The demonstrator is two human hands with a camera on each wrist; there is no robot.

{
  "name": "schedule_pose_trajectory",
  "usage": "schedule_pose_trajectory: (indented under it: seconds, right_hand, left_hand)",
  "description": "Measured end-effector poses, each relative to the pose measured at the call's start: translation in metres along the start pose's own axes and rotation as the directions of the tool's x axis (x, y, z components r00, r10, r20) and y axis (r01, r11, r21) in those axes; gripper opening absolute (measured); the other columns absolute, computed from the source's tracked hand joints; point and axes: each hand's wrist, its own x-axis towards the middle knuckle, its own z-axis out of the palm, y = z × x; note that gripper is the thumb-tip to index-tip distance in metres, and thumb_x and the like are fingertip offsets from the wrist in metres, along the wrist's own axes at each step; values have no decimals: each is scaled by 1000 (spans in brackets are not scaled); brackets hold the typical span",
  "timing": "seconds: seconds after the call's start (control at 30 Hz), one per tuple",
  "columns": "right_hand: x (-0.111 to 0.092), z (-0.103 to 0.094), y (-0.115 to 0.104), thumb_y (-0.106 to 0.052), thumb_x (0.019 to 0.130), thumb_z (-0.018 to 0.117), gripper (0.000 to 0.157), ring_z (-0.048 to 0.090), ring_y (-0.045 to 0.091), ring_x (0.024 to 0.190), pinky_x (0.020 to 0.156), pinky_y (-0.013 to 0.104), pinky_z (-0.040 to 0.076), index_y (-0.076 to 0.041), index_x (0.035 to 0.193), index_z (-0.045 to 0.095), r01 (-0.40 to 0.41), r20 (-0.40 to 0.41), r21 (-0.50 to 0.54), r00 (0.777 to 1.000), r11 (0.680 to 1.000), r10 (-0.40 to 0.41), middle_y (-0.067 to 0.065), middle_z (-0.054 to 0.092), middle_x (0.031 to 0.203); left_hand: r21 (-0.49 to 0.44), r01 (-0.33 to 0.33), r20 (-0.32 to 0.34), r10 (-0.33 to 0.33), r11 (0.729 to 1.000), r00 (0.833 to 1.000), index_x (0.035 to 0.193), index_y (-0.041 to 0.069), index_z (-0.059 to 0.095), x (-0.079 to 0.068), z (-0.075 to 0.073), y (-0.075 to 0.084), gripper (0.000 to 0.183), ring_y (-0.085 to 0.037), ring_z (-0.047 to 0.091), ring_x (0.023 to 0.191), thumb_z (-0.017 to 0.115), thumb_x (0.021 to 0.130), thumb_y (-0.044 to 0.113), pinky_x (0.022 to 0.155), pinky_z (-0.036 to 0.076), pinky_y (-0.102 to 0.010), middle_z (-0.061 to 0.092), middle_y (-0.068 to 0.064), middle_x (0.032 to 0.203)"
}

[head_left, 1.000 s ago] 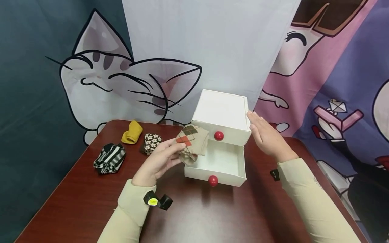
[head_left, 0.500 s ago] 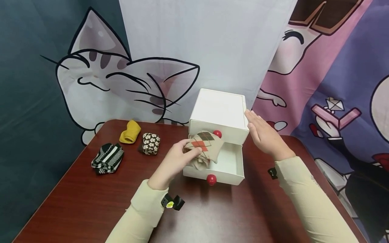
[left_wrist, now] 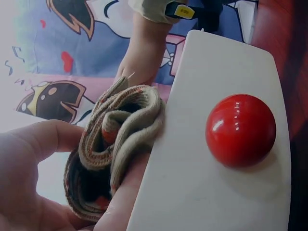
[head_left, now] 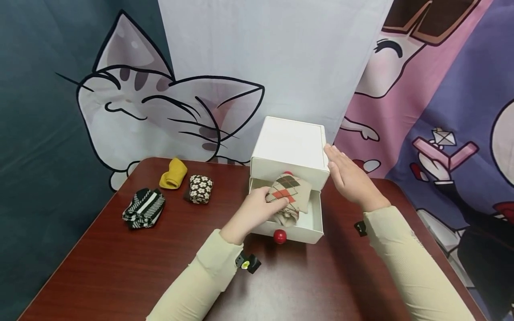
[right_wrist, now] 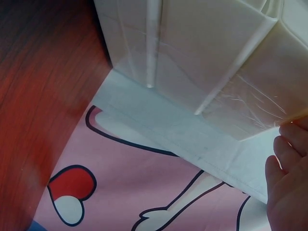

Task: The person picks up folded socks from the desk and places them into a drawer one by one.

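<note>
A rolled beige argyle sock (head_left: 290, 194) is gripped between the thumb and fingers of my left hand (head_left: 261, 209). It hangs over the pulled-out lower drawer (head_left: 315, 223) of a small white drawer box (head_left: 292, 138). In the left wrist view the rolled sock (left_wrist: 127, 130) shows its coiled end beside the drawer front, which carries a red knob (left_wrist: 240, 131). My right hand (head_left: 349, 176) lies with straight fingers against the box's right side; the right wrist view shows those fingers (right_wrist: 288, 149) at the box wall. The upper drawer (head_left: 261, 168) is closed, its knob mostly behind the sock.
On the left of the brown table (head_left: 120, 276) lie a yellow rolled sock (head_left: 173, 174), a black-and-white striped one (head_left: 144, 208) and a brown flower-patterned one (head_left: 200, 189). A cartoon-printed curtain (head_left: 225, 53) hangs behind the table.
My left hand has moved right with the argyle sock, from the drawer's left edge to over its middle. The right hand keeps its place against the box.
</note>
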Motion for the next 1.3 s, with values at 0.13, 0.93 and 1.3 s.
schedule_pose_trajectory:
  seconds: [0.13,0.93,1.3]
  right_hand:
    - [0,0,1,-25,111,30,53,22,37,152,124,42,15,4,156,28,5,-10,-2,1000,1000,-5,20,29,162]
    - [-1,1,-1,-25,111,29,53,21,34,153,124,44,16,2,157,28,2,-21,10,1000,1000,-2,20,29,163]
    - [0,1,0,-26,111,29,53,20,33,153,124,44,16,1,157,28,-13,-11,11,1000,1000,13,19,29,163]
  left_hand:
    - [9,29,21,-29,1000,999,95,4,71,1,3,4,26,-11,60,73,72,90,30,65,49,-26,70,-1,80]
    - [105,76,161,-92,992,983,82,7,70,15,22,11,27,-11,64,66,72,88,33,66,50,-24,66,1,70]
    - [342,54,84,-87,938,993,72,9,60,22,29,9,30,-18,49,64,68,92,31,59,43,-29,54,-2,68]
